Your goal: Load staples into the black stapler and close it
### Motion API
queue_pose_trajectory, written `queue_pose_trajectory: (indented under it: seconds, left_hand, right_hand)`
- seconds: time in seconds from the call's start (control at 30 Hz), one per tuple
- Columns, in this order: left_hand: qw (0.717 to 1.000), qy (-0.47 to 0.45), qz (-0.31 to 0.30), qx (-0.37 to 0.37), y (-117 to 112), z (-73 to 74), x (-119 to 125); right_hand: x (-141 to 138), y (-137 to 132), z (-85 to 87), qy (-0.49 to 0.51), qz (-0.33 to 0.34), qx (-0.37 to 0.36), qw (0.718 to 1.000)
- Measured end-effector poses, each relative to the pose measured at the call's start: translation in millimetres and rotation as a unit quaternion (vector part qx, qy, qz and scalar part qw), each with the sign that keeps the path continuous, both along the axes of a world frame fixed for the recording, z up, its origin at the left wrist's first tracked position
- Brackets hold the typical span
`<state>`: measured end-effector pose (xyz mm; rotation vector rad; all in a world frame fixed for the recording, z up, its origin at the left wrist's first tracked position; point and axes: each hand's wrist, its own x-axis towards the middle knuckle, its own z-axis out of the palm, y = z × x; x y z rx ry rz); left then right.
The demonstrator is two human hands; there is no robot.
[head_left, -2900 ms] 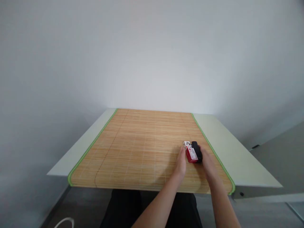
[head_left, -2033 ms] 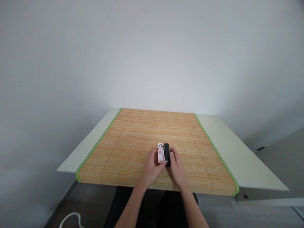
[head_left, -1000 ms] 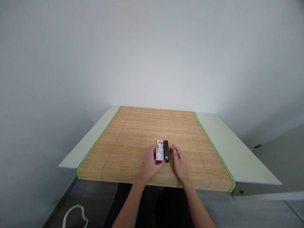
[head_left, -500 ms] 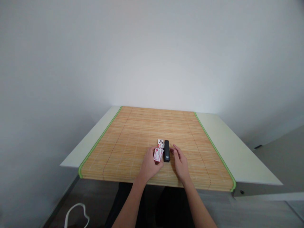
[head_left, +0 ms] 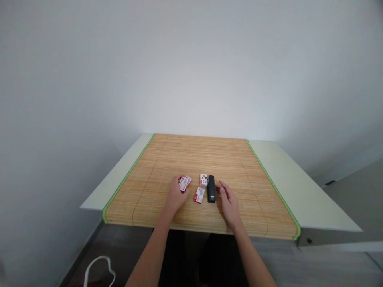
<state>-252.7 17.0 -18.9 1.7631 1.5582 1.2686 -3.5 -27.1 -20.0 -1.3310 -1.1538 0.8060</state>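
Bamboo matting [head_left: 179, 159] with a green border covers the middle of the pale desk [head_left: 299, 191], and everything in play sits on it, toward the near edge and about midway between the left and right edges.

Head view, the only one on offer. Left hand [head_left: 176, 197] is out to the left of the cluster, fingers pinched on a couple of small red-and-white boxes [head_left: 184, 183] that it holds fanned and tilted, their far ends raised off the mat; my read is that a light fingertip grip suits things this small and flat. A third red-and-white box [head_left: 199, 195] lies flat just beside the black stapler [head_left: 211, 188], on its left, slightly skewed. A little white box [head_left: 204, 179] sits at the stapler's far end, touching or nearly so; I can't tell which.

Right hand [head_left: 229, 201] holds nothing: fingers loosely spread, tips reaching toward the stapler's right flank, close beside it. Whether they touch is hard to call.

Now the stapler itself: it lies flat, long axis running from the near edge toward the far edge, close to square with the side edges. Which end is the nose, too small to tell.
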Motion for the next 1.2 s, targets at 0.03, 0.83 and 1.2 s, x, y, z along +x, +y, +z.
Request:
queue_pose_trajectory:
  seconds: [0.03, 0.83, 1.2]
  left_hand:
    - [1.0, 0.014, -0.004, 0.003, 7.5, -0.2, -2.0]
    - [0.971, 0.226, -0.058, 0.042, -18.4, 29.6, 7.9]
    - [0.956, 0.264, -0.124, 0.042, 57.4, 34.0, 43.6]
  right_hand:
    - [0.1, 0.1, 0.3, -0.003, 0.002, 0.001, 1.0]
    - [2.1, -0.4, -2.1, -0.022, 0.034, 0.011, 0.999]
    - [-1.8, -1.4, 0.1, -0.011, 0.047, 0.005, 0.999]
